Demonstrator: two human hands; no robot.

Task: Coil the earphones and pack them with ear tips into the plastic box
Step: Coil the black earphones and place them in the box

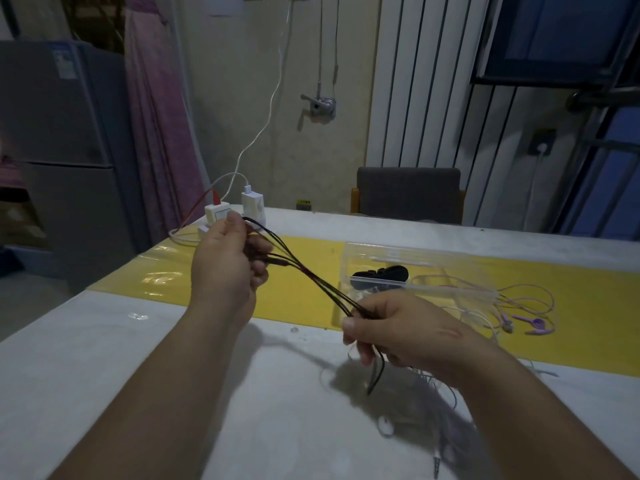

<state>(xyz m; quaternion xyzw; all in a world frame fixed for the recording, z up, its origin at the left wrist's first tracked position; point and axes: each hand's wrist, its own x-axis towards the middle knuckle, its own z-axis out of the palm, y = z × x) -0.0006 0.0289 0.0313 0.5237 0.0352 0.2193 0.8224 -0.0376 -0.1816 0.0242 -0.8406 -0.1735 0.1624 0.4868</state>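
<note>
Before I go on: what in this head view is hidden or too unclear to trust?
Head view, black earphone cable: its ends are covered by the left hand's fingers.
Head view, dark items in the plastic box: blurred behind its clear wall.
Head view, pale cables: shadowed, partly under the right hand's forearm.
Ear tips: too small to identify.

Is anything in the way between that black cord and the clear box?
Nothing visible does. The black cord is stretched between left hand and right hand; the plastic box lies just beyond the right hand.
</note>
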